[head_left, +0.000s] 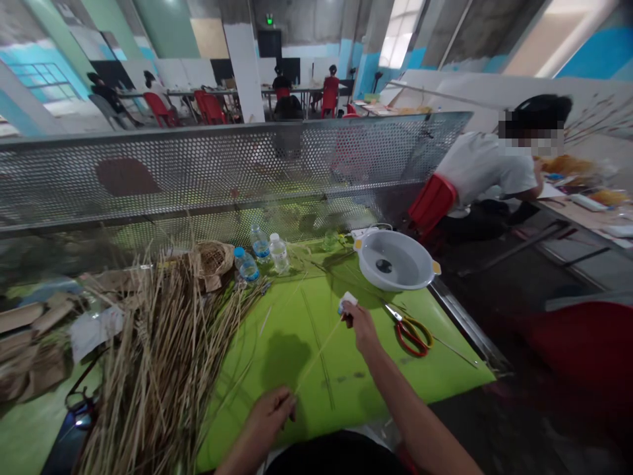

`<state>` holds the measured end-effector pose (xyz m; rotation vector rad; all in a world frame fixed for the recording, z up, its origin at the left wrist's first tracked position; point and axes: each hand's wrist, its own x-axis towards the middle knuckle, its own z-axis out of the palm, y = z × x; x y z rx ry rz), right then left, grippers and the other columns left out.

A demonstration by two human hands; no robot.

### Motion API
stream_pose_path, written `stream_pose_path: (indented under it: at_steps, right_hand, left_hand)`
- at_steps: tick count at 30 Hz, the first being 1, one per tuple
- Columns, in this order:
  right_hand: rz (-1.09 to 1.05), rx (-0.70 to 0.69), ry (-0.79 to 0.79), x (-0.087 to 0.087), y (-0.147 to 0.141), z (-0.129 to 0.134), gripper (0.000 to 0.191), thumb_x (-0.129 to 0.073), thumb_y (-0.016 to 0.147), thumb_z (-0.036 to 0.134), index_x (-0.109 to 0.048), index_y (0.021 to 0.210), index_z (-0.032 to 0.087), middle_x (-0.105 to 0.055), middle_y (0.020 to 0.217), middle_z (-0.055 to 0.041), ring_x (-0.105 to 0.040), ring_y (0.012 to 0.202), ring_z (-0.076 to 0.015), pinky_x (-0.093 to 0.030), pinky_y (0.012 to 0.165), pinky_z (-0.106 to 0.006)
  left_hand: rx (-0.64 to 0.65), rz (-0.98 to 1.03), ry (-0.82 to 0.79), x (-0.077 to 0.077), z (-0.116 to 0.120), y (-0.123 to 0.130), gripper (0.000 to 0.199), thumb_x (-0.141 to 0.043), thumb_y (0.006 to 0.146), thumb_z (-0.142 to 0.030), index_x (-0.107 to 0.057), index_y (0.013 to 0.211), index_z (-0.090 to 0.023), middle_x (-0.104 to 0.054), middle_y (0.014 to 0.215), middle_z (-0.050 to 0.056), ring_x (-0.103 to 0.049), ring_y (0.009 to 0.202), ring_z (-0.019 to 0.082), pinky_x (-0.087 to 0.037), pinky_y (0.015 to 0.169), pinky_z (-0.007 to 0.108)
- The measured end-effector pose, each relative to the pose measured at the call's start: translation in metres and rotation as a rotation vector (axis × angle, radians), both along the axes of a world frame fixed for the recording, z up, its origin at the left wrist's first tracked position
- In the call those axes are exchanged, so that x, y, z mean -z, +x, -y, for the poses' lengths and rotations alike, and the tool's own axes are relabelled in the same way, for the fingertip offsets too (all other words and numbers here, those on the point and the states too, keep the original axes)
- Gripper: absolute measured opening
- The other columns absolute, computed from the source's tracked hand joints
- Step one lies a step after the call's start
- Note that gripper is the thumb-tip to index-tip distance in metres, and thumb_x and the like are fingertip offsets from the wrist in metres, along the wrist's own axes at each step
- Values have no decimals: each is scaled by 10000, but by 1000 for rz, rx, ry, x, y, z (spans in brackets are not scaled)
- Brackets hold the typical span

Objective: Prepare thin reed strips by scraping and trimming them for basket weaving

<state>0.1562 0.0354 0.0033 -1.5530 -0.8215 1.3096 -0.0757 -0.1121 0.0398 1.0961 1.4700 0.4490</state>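
Noted two forearms slanting in from the lower edge over one green surface (366,402). Took all clock directions from the centre of the view.

Found the left hand (270,412) between six and seven o'clock, low, back upward, with fingers curled nearly closed on the lower end of one pale strip (306,376). Found the right hand (357,323) at five o'clock, farther out, with fingers closed in a pinch around one small white piece (348,301). Traced the strip on a straight slant between both hands, running into the right-hand grip at its upper end. Could not identify the white piece, nor tell how firm either grip was.

Counted one pair of scissors (414,335) at four o'clock, lying beyond the right wrist: one red handle loop, one yellow, with blades pointing toward ten. Counted one pale basin (390,284) just past three, with a dark item inside. Counted three bottles (278,256) between eight and nine, standing close together, and one woven basket (212,259) near nine. Logged one big heap of dry stalks (148,369) at eight, too tangled to count. Spotted a thin stem (330,396) lying flat near six, under the line of the strip.

Noted one co-worker in a white top (482,161) between two and three, seated on a red chair (434,201).
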Motion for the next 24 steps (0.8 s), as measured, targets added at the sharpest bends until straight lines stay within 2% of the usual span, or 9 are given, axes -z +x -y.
stream_pose_path:
  at_steps: [4, 6, 8, 12, 16, 20, 24]
  right_hand:
    - [76, 185, 22, 8, 51, -23, 323, -571, 776, 501, -560, 659, 201, -569, 579, 2, -424, 511, -135, -329, 519, -291]
    - [109, 252, 32, 12, 74, -21, 331, -553, 775, 518, -552, 681, 201, -561, 584, 12, -410, 513, -128, -321, 519, -285]
    - [122, 245, 15, 19, 87, -8, 338, -575, 752, 525, -566, 687, 193, -577, 599, 4, -412, 512, -125, -331, 515, -280]
    - [138, 174, -73, 42, 88, 37, 379, -606, 717, 556, -584, 665, 181, -591, 578, -19, -440, 490, -133, -372, 508, -285]
    - [181, 135, -128, 73, 80, 75, 414, -579, 698, 598, -562, 616, 193, -568, 531, -13, -429, 446, -141, -339, 465, -289]
    - [253, 81, -161, 96, 81, 92, 430, -580, 653, 619, -585, 597, 193, -563, 494, -18, -490, 479, -194, -369, 496, -318]
    - [320, 41, -162, 106, 85, 99, 441, -577, 647, 611, -652, 680, 177, -680, 661, -57, -605, 694, -272, -439, 663, -347]
  left_hand:
    - [-117, -28, -22, 14, -13, -16, 454, -467, 735, -664, -484, 596, -232, -341, 491, -67, -329, 485, 137, -279, 518, 260]
    - [-169, -26, 2, 22, -22, -14, 463, -464, 741, -672, -515, 630, -226, -347, 486, -72, -339, 482, 138, -279, 519, 258]
    - [-211, -10, 25, 33, -35, -5, 484, -460, 746, -686, -552, 669, -217, -374, 497, -69, -369, 493, 142, -300, 533, 261]
    - [-268, -24, 36, 59, -63, 29, 491, -453, 779, -659, -604, 710, -198, -445, 528, -46, -430, 523, 152, -351, 573, 282]
    - [-295, -38, 20, 83, -89, 63, 446, -449, 824, -592, -624, 761, -187, -496, 557, -27, -478, 526, 157, -377, 573, 290]
    - [-304, -55, 17, 95, -107, 86, 397, -437, 868, -514, -640, 823, -176, -608, 667, 19, -564, 597, 163, -419, 608, 290]
    - [-281, -113, 23, 100, -122, 98, 397, -348, 932, -404, -654, 949, -152, -688, 869, 82, -631, 719, 179, -458, 659, 303]
